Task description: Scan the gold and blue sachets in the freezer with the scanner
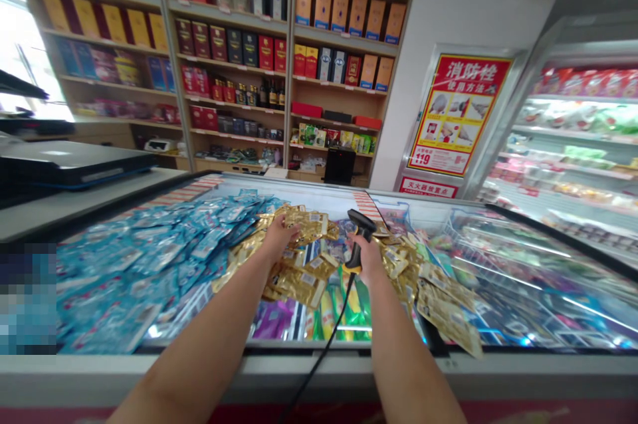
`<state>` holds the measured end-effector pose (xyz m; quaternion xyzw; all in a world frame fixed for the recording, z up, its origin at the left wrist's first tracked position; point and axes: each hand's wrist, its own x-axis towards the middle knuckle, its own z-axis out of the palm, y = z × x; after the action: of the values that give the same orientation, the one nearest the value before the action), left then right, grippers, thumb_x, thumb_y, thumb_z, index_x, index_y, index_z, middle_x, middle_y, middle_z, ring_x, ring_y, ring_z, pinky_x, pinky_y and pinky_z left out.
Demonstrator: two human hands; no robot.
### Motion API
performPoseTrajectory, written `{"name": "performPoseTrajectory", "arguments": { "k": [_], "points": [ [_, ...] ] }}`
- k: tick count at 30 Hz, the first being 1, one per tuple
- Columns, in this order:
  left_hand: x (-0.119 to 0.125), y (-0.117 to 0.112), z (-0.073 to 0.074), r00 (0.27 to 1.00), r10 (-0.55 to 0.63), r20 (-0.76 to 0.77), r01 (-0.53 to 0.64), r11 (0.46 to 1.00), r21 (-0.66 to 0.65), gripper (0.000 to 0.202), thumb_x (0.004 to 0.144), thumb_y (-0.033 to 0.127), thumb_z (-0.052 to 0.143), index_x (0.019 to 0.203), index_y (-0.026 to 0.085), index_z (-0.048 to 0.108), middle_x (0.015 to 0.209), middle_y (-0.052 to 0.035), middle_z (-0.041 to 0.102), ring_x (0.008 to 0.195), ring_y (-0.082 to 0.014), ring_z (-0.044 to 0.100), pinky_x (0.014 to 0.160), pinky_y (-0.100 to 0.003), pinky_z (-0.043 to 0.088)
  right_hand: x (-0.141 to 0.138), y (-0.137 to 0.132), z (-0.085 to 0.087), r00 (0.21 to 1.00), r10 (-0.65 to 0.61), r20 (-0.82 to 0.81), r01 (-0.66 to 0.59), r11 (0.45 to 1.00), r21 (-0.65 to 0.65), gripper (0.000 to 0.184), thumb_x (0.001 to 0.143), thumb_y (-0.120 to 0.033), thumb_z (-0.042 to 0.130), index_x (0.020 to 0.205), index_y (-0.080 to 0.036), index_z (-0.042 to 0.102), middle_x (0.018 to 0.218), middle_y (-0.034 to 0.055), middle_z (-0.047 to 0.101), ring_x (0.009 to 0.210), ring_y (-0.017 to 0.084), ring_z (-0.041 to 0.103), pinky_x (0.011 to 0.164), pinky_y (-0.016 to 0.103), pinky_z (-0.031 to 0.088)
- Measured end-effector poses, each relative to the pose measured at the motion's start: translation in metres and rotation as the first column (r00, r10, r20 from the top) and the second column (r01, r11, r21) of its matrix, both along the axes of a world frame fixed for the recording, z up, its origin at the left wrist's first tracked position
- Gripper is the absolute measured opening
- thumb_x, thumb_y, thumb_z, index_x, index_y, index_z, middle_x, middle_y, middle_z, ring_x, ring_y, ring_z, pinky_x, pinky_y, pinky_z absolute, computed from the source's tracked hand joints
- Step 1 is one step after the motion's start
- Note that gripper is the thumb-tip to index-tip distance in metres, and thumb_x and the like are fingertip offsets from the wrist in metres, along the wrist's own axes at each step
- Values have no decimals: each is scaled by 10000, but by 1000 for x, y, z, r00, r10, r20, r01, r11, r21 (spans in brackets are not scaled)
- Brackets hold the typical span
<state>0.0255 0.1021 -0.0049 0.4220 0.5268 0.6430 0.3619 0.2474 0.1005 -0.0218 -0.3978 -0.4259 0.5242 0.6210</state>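
My right hand [369, 256] is wrapped round the handle of a black and yellow barcode scanner [355, 252], with its head upright and a black cable [333, 337] hanging down towards me. My left hand [280, 238] pinches the left edge of a shiny gold packet [313, 224] that bears a white label. Beneath and beside that hand lie several more gold packets [296, 283]. Another heap of gold packets [399, 261] lies to the right of the scanner. Both heaps rest on the glass top of a chest freezer [279, 348].
A wide spread of blue packets [164, 258] covers the glass at the left. Coloured goods [343, 304] show through the lid. A dark flat device [74, 161] stands on the left counter. Behind are shelves of boxes [229, 65], a red sign [458, 115] and a lit display fridge [573, 145].
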Motion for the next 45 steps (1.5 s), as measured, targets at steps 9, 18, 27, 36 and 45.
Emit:
{"name": "performPoseTrajectory", "arguments": {
  "k": [9,18,27,36,45],
  "points": [
    [1,4,-1,988,14,155,-26,997,77,370,485,193,757,749,170,498,662,67,482,614,-88,553,628,-244,524,-14,-20,10,952,286,111,-287,958,0,192,613,-317,657,712,-159,612,595,13,629,509,124,540,500,234,409],
    [1,4,-3,996,38,85,-44,997,68,328,559,215,720,799,173,500,684,78,425,617,-64,544,713,-269,546,-15,-21,8,950,302,83,-305,952,22,173,614,-294,645,694,-152,589,568,10,610,487,119,525,464,221,389],
    [1,-2,3,1000,18,-17,-18,999,40,360,591,282,745,874,171,552,694,30,555,708,-134,596,700,-295,541,-13,-21,6,932,324,160,-329,944,6,162,637,-300,620,621,-142,587,525,14,583,461,110,497,438,209,378],
    [14,-3,1,993,-120,1,120,992,45,345,599,300,742,825,169,516,727,21,568,668,-117,596,706,-317,544,-13,-19,9,954,292,65,-295,955,42,173,643,-309,631,661,-137,615,571,20,615,489,115,531,493,226,414],
    [29,-21,3,407,-342,-847,366,911,-191,309,636,427,691,875,231,704,900,-61,703,929,-259,630,833,-332,458,-15,-7,-2,988,146,51,-140,985,-98,193,574,-293,686,686,-149,623,615,19,626,545,140,562,491,229,409]
  ]
}}
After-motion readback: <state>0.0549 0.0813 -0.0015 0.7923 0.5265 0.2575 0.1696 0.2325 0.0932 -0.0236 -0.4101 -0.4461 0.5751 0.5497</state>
